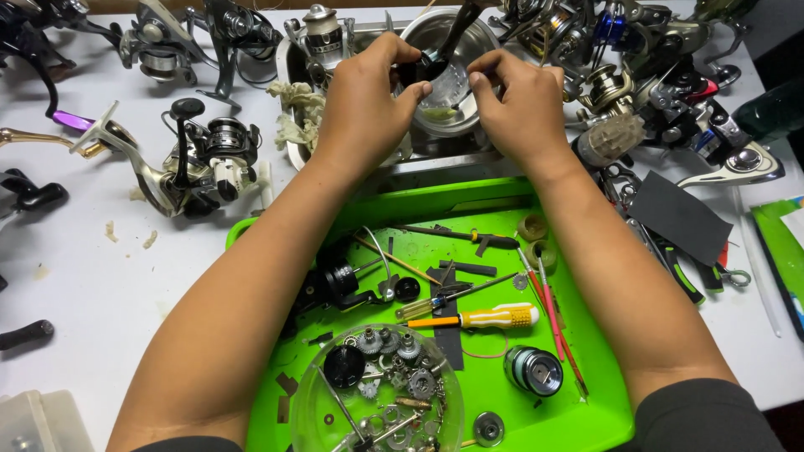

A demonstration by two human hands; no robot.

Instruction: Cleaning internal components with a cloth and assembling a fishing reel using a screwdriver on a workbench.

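Left hand (362, 105) pinches a black reel part (421, 69) between thumb and fingers over the steel bowl (477, 33); right hand (521, 102) has its fingertips curled narrow beside it, touching the bowl's rim. Nearer lies a green tray (586, 393) with a yellow screwdriver (486, 318), spool (533, 370) and gears.

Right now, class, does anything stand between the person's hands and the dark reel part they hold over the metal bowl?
Nothing visible does. The left hand and right hand both grip the dark reel part directly, above the metal bowl.
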